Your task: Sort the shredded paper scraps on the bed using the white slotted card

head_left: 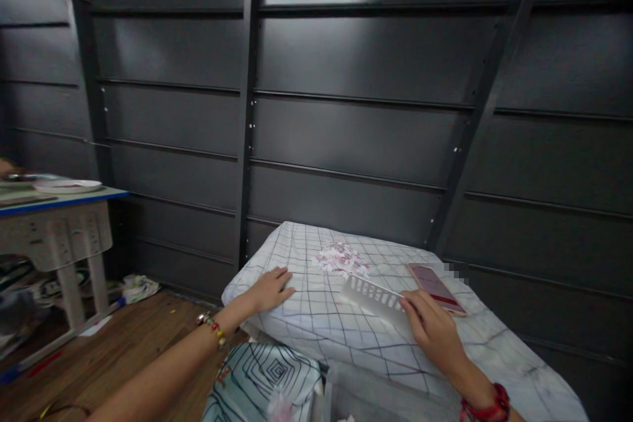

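My right hand [435, 330] grips one end of a white slotted plastic basket [373, 297], which is tilted over the cloth-covered table. Just beyond the basket lies a loose pile of small white and pink paper pieces [341, 258]. Flat on the cloth, with fingers spread, rests my left hand [273, 289], to the left of the pile. The white cloth with a dark grid pattern [297, 244] covers the tabletop. A pink-and-red flat rectangular thing [436, 289] lies to the right, close to my right hand.
Below the table's front edge are a grey plastic bin [376, 389] and a patterned blue-green cloth [271, 369]. At left stands a desk [54, 237] with a white plate [68, 186]. Part of another person's hand [6, 167] shows there. A dark panelled wall [346, 132] rises behind.
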`<action>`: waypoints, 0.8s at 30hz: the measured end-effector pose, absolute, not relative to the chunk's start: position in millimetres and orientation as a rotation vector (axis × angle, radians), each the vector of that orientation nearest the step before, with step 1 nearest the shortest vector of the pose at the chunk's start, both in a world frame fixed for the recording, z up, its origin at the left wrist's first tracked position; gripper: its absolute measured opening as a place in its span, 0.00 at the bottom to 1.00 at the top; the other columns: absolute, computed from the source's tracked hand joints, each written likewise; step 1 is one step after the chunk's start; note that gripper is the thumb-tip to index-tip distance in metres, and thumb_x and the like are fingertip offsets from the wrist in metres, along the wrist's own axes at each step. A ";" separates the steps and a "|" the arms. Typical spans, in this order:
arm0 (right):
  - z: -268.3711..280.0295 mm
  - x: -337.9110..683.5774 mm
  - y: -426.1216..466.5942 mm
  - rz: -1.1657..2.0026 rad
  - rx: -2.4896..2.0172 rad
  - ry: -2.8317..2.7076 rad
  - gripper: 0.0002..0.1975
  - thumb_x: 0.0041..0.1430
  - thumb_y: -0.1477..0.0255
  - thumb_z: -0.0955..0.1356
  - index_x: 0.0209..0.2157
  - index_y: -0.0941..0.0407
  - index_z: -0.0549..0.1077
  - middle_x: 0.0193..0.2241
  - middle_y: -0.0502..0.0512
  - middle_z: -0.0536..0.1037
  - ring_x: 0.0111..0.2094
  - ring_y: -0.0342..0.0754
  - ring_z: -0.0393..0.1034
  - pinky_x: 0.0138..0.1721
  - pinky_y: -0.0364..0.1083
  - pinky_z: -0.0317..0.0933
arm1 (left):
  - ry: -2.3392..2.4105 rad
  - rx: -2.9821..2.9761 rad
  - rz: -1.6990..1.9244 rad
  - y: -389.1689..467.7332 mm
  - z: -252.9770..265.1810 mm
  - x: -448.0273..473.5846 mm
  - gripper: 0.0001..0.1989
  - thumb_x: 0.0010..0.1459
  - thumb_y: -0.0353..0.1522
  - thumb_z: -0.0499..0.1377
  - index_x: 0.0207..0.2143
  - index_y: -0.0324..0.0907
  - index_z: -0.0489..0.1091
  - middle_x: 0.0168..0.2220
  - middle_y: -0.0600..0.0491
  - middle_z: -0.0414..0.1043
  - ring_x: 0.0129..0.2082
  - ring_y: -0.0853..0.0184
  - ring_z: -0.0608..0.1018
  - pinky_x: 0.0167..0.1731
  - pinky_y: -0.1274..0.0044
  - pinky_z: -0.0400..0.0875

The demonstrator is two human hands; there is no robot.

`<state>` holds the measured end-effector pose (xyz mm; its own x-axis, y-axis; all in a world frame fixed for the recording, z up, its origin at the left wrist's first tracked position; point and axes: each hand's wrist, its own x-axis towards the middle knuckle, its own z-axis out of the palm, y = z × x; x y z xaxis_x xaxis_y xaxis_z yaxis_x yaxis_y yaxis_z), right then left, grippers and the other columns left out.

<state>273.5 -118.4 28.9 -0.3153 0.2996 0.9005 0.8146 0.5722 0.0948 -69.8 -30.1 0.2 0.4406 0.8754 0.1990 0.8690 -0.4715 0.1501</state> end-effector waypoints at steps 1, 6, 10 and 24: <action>31.3 266.4 -121.4 -0.690 -0.892 -1.876 0.06 0.61 0.73 0.60 0.34 0.55 0.68 0.25 0.50 0.72 0.27 0.43 0.69 0.30 0.42 0.63 | 1.611 2.655 0.358 -32.7 -0.8 -75.3 0.25 0.63 0.40 0.47 0.56 0.35 0.61 0.60 0.41 0.57 0.60 0.56 0.59 0.57 0.68 0.53; 39.9 234.0 -134.3 -0.650 -0.823 -1.894 0.05 0.61 0.75 0.61 0.34 0.55 0.68 0.24 0.50 0.72 0.26 0.42 0.68 0.29 0.41 0.62 | 1.668 2.676 0.335 -42.5 -1.7 -81.0 0.24 0.64 0.40 0.46 0.58 0.37 0.60 0.61 0.43 0.56 0.61 0.57 0.58 0.57 0.68 0.53; 44.3 214.5 -144.2 -0.566 -0.802 -1.928 0.05 0.61 0.75 0.61 0.33 0.56 0.67 0.23 0.49 0.71 0.25 0.41 0.67 0.28 0.40 0.62 | 1.685 2.687 0.323 -44.0 -1.3 -77.7 0.24 0.64 0.40 0.46 0.58 0.38 0.59 0.61 0.44 0.56 0.61 0.57 0.59 0.57 0.66 0.54; 46.2 229.8 -126.0 -0.498 -0.927 -1.876 0.09 0.61 0.68 0.60 0.32 0.53 0.70 0.26 0.53 0.73 0.29 0.46 0.68 0.32 0.46 0.62 | 1.672 2.612 0.380 -44.5 -3.3 -77.3 0.21 0.63 0.38 0.46 0.57 0.41 0.60 0.61 0.46 0.56 0.61 0.57 0.58 0.58 0.65 0.51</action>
<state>229.8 -126.0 46.2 -0.2609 0.3880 0.8840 0.7754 0.6297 -0.0475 -77.3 -44.5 -3.3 0.3980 0.8965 0.1945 0.8924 -0.4275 0.1445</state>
